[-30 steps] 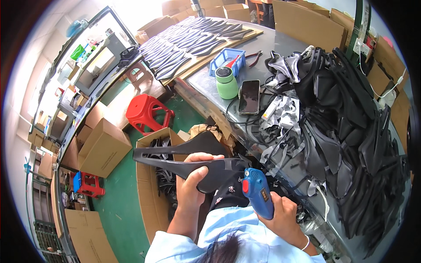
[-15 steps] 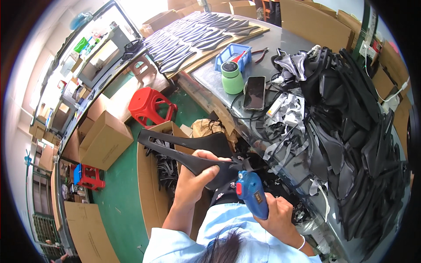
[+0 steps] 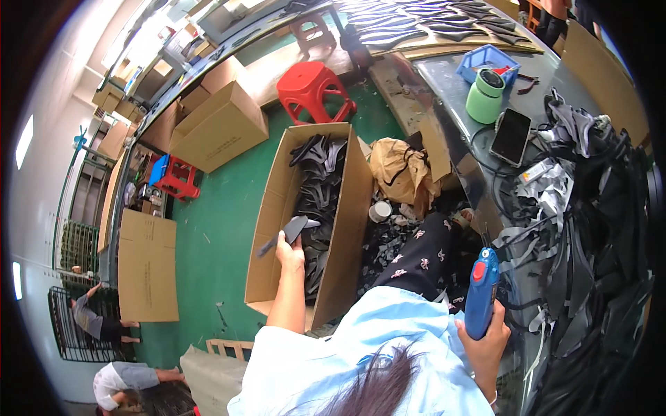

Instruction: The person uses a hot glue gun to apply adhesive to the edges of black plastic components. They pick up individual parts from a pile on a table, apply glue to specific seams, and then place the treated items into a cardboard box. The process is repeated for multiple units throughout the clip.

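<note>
Over the cardboard box (image 3: pixel 277 201), left hand (image 3: pixel 290 251) grips black piece (image 3: pixel 286 233).

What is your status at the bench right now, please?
Left hand grips a black strap piece over the open cardboard box. Right hand holds the blue handheld tool upright. Nothing between piece and box.

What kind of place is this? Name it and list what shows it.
Most likely a small factory or workshop floor. A cardboard box on the green floor holds cut black pieces, more lie heaped on the metal worktable, and the right hand grips a blue corded hand tool.
</note>
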Demonstrator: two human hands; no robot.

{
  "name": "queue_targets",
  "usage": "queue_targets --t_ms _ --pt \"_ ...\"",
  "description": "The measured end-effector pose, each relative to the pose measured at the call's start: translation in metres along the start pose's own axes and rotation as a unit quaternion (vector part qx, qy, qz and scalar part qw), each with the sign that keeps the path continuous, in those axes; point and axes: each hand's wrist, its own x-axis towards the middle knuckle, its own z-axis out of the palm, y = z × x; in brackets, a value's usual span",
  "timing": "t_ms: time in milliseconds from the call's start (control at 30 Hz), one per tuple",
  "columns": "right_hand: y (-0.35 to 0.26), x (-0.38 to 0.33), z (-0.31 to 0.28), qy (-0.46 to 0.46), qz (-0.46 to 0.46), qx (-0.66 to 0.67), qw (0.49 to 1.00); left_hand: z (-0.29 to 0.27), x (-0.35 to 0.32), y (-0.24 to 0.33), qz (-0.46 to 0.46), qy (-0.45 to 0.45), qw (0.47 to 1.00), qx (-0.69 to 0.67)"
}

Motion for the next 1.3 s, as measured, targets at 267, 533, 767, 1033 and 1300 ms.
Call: queue_targets --t_ms 267,533,767,1033,1300 --pt "-0.003 0.004 -0.005 -0.009 0.009 -0.001 1.0 -0.072 -0.036 -0.078 -0.064 0.077 0.929 0.355" --pt "0.002 0.01 -0.013 0.081 -0.07 0.013 0.994 0.134 -0.204 -0.113 -0.05 -0.472 0.809 0.346" --pt "0.019 -0.011 -0.036 0.216 -0.022 0.058 0.974 0.215 -0.405 -0.18 0.267 -0.901 0.248 0.235" --pt "0.048 -0.039 -0.044 0.358 0.099 0.165 0.914 0.211 -0.463 -0.229 0.178 -0.712 0.374 0.567" --pt "0.071 -0.031 -0.064 0.462 0.173 0.23 0.839 0.202 -0.455 -0.227 -0.067 -0.71 0.449 0.538"
